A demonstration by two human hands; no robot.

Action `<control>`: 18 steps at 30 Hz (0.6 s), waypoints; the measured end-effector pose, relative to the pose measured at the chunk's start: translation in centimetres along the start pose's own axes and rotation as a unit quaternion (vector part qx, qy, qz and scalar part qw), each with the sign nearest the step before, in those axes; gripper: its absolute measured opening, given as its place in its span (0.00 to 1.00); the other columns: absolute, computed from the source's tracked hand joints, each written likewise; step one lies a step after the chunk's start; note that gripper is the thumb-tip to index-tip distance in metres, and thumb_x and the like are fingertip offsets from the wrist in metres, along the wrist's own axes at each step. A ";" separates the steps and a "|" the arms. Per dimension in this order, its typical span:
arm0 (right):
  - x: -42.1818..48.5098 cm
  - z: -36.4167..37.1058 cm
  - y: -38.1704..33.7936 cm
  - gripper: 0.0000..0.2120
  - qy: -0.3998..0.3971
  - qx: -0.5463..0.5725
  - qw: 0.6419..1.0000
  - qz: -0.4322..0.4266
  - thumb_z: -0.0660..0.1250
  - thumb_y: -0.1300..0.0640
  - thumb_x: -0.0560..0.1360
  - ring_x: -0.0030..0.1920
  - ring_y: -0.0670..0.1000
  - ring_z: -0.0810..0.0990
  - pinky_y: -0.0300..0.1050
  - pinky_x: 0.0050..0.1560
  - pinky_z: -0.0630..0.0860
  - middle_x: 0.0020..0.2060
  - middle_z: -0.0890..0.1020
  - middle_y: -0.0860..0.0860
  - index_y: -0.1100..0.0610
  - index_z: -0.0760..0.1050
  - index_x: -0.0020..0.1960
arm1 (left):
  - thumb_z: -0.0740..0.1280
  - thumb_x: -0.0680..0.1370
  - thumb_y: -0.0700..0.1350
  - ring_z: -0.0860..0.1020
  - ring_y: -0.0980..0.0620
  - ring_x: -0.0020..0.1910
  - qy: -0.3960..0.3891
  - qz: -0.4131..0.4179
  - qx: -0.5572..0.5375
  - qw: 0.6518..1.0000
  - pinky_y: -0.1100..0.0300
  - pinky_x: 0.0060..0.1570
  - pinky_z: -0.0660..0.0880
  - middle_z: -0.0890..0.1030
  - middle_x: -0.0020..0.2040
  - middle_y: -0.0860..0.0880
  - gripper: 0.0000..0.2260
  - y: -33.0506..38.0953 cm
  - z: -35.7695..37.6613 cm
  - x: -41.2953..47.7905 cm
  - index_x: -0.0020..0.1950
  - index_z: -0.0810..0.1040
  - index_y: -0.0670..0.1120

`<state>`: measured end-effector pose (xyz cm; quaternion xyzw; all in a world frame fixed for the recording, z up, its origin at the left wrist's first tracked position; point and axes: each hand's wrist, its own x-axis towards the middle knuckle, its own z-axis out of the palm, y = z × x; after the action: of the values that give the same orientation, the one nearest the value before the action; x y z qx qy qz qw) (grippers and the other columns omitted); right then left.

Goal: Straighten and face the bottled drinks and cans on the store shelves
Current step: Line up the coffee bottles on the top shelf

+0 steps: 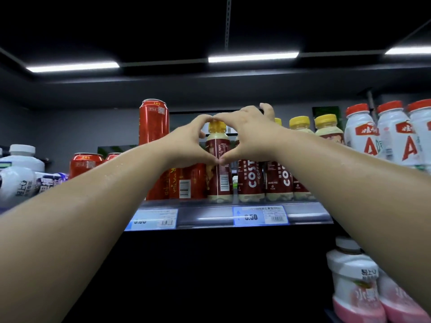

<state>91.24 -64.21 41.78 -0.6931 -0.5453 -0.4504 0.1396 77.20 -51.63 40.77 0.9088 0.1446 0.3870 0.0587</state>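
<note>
A brown-labelled coffee bottle (219, 176) with a yellow cap stands at the front of the top shelf (210, 217), its barcode side facing me. My left hand (189, 143) curls round its left side, forefinger at the cap and thumb on the label. My right hand (247, 134) mirrors it on the right side, thumb meeting the left thumb on the label, its outer fingers lifted. More coffee bottles (251, 180) of the same kind stand to the right with the brand name facing out. Red cans (179, 183) stand just left of the held bottle, a tall red can (154, 122) above them.
White bottles with red caps (360, 136) fill the shelf's right end. Short red cans (85, 164) and white jugs (22, 166) sit at the left. Price tags (260, 216) line the shelf edge. Pink-and-white bottles (354, 287) stand on the lower shelf at right.
</note>
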 end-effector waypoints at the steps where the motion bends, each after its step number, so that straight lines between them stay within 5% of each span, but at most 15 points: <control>1: -0.5 0.1 0.3 0.48 0.007 -0.004 1.000 0.004 0.68 0.26 0.65 0.77 0.54 0.57 0.62 0.75 0.45 0.75 0.66 0.48 0.39 0.53 0.79 | 0.79 0.68 0.54 0.76 0.50 0.59 -0.007 -0.002 -0.020 1.000 0.54 0.56 0.74 0.74 0.66 0.49 0.45 0.1 0.4 0.0 0.76 0.54 0.61; 3: -1.9 0.3 0.8 0.50 0.029 -0.009 0.999 0.031 0.68 0.26 0.66 0.78 0.54 0.53 0.59 0.75 0.47 0.79 0.59 0.49 0.40 0.49 0.79 | 0.76 0.68 0.59 0.77 0.47 0.60 0.022 -0.010 -0.030 0.999 0.48 0.63 0.72 0.75 0.67 0.47 0.46 0.0 1.4 0.2 0.77 0.50 0.61; 5: -4.2 1.1 1.2 0.47 0.064 0.003 0.995 0.072 0.66 0.27 0.69 0.79 0.54 0.48 0.58 0.76 0.46 0.80 0.53 0.51 0.40 0.47 0.80 | 0.72 0.70 0.62 0.71 0.44 0.69 0.107 -0.026 0.057 0.992 0.41 0.73 0.58 0.75 0.68 0.47 0.45 0.3 2.8 0.0 0.78 0.48 0.59; 9: -9.4 3.9 0.4 0.39 0.119 0.012 0.986 0.115 0.61 0.32 0.75 0.79 0.55 0.43 0.60 0.76 0.41 0.81 0.48 0.52 0.41 0.48 0.80 | 0.64 0.76 0.60 0.57 0.44 0.77 0.212 -0.054 0.139 0.966 0.37 0.74 0.42 0.71 0.72 0.50 0.39 1.3 6.6 -2.5 0.79 0.44 0.55; 13: -11.5 6.6 -0.6 0.37 0.068 -0.004 0.986 0.149 0.56 0.33 0.77 0.79 0.57 0.39 0.61 0.75 0.38 0.81 0.43 0.54 0.40 0.44 0.80 | 0.58 0.79 0.55 0.49 0.42 0.78 0.239 -0.045 0.185 0.952 0.34 0.73 0.39 0.60 0.78 0.52 0.33 1.6 9.4 -3.4 0.79 0.44 0.54; 18: -11.7 6.6 -0.3 0.37 0.074 0.005 0.985 0.154 0.54 0.34 0.76 0.79 0.57 0.39 0.61 0.76 0.39 0.81 0.42 0.54 0.41 0.44 0.80 | 0.63 0.78 0.52 0.52 0.44 0.77 0.264 -0.047 0.152 0.951 0.40 0.74 0.45 0.61 0.76 0.48 0.33 2.6 11.1 -3.7 0.78 0.49 0.54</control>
<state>94.16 -66.94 28.92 -0.7327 -0.4224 -0.4710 0.2507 83.30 -55.21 31.10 0.7643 0.2550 0.5834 -0.1022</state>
